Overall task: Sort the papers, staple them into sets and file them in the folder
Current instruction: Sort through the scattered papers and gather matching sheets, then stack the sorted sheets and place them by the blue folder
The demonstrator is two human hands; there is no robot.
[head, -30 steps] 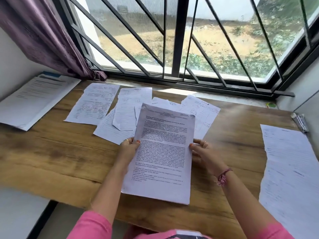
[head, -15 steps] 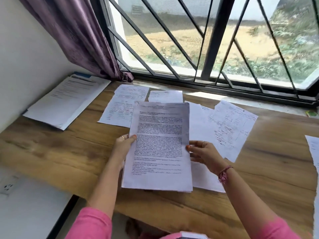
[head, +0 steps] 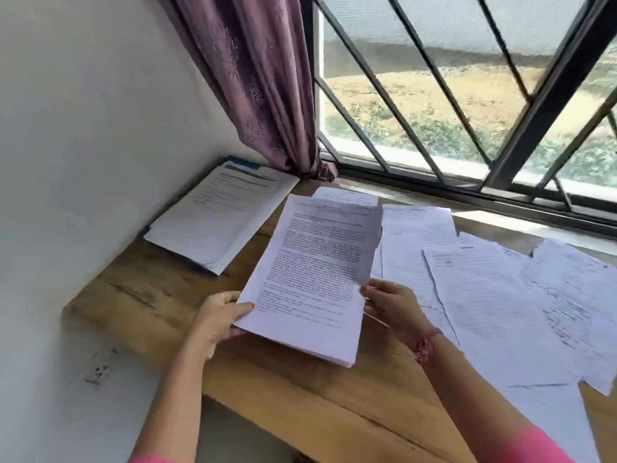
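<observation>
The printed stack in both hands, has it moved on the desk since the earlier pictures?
Yes. The printed stack has gone leftward toward the open folder by the wall; it now nearly reaches the folder's near edge and covers fewer loose sheets.

The scene is brightly lit by daylight from the black-barred window (head: 467, 95), and soft shadows are cast toward the viewer. The white loose sheets (head: 500, 295) at right are smeared by motion blur, and straight lines are bent near the edges.
</observation>
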